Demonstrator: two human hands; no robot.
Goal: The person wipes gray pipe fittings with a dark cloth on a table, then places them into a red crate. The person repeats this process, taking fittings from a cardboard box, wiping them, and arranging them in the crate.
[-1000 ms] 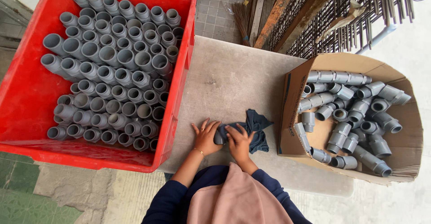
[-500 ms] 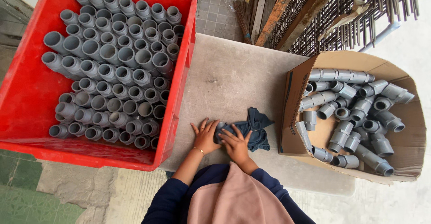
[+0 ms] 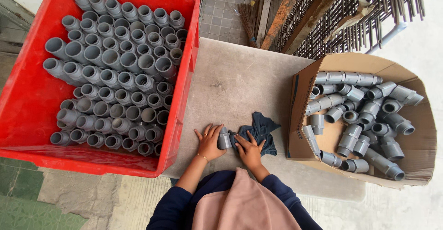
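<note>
A flat grey stone-like tabletop [image 3: 240, 82], matt and faintly streaked, stands over a floor of small pale tiles, with green patterned tiles showing lower left. Behind it lean rusty steel reinforcing bars [image 3: 350, 17] and a worn straw broom [image 3: 250, 20].

On the table's left sits a glossy red plastic crate [image 3: 27, 114], packed with smooth grey plastic pipe fittings [image 3: 115, 77] standing mouth-up in tight rows. On the right an open brown cardboard box [image 3: 415, 124] holds more grey fittings [image 3: 364, 114], these lying loose and crossed.

At the near edge, between crate and box, a short grey plastic pipe fitting [image 3: 224, 138] lies on the tabletop. The person's left hand [image 3: 210, 142] rests against its left side, fingers spread and flat rather than curled around it. The right hand [image 3: 249, 148] presses down on a crumpled dark blue cloth [image 3: 262, 131], just beside the fitting, fingers loosely bent; whether it pinches the cloth I cannot tell.
</note>
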